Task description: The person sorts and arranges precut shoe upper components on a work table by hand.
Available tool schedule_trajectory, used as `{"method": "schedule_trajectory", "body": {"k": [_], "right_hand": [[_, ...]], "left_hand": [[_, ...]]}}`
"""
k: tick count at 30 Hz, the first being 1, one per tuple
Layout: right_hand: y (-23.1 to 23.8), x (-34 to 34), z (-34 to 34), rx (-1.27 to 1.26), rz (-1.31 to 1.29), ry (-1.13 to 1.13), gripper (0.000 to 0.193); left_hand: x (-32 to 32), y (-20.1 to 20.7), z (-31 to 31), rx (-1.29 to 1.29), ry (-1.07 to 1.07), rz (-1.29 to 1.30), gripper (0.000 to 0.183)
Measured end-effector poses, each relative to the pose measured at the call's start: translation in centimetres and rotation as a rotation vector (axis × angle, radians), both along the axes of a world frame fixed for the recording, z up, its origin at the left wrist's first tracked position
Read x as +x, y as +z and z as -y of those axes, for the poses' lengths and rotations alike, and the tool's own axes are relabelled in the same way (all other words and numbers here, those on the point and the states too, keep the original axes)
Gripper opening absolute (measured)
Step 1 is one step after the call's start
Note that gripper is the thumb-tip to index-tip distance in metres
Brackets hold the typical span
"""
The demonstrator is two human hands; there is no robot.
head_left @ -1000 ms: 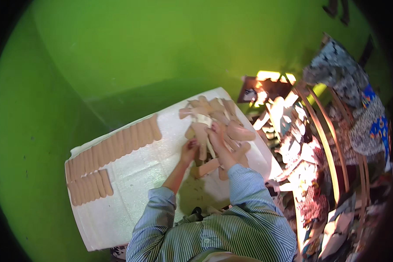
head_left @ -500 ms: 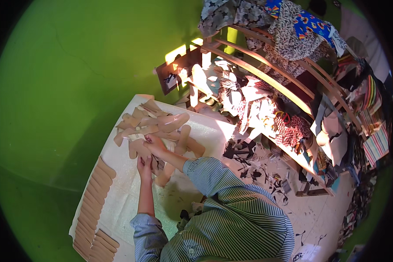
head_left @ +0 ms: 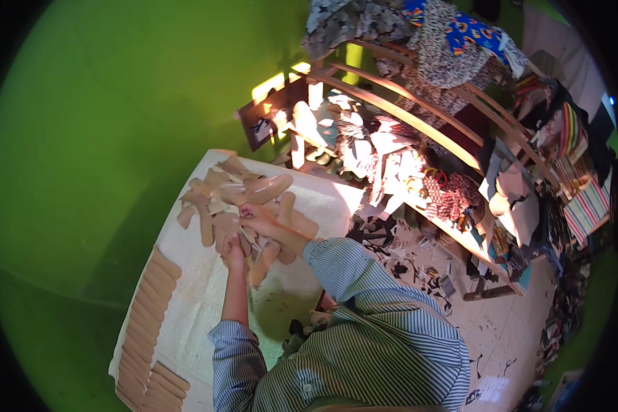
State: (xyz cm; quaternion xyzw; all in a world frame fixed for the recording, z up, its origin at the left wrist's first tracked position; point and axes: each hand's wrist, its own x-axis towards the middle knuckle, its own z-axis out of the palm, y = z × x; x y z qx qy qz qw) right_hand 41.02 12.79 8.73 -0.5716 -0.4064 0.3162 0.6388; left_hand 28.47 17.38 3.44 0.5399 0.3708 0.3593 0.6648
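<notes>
Both hands are over a loose pile of tan insoles (head_left: 273,187) at the far end of a white-covered table. My left hand (head_left: 233,253) is closed at the near end of a tan insole (head_left: 224,225), thumb on top. Just beyond it and to the right, my right hand (head_left: 255,218) has its fingers curled in beside the same piece. What the right fingers pinch is too small to make out. Pale narrow strips show among the pieces around the hands.
A long row of overlapping insoles (head_left: 144,312) runs down the table's left edge, with a shorter row (head_left: 165,386) beside its near end. Green wall (head_left: 82,172) stands at left. To the right are a wooden rack (head_left: 405,113) heaped with fabric and scraps on the floor (head_left: 498,329).
My right hand has moved slightly right and away from the insole's edge. The left hand has shifted a little farther forward. The view has turned slightly.
</notes>
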Motion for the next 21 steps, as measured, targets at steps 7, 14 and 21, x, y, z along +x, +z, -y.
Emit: {"method": "schedule_trajectory", "body": {"k": [7,14,21], "right_hand": [[0.7,-2.7,-1.5,-0.098,-0.132,0.16,0.026],[-0.4,-3.5,-3.5,0.008,-0.467,0.088,0.02],[-2.1,-3.1,-2.8,-0.064,-0.618,0.024,0.017]], "left_hand": [[-2.5,1.9,-0.5,-0.089,0.094,0.036,0.022],[-3.8,4.2,-0.9,-0.027,0.114,0.002,0.02],[-4.6,4.2,-1.0,-0.167,0.051,0.061,0.021]]}}
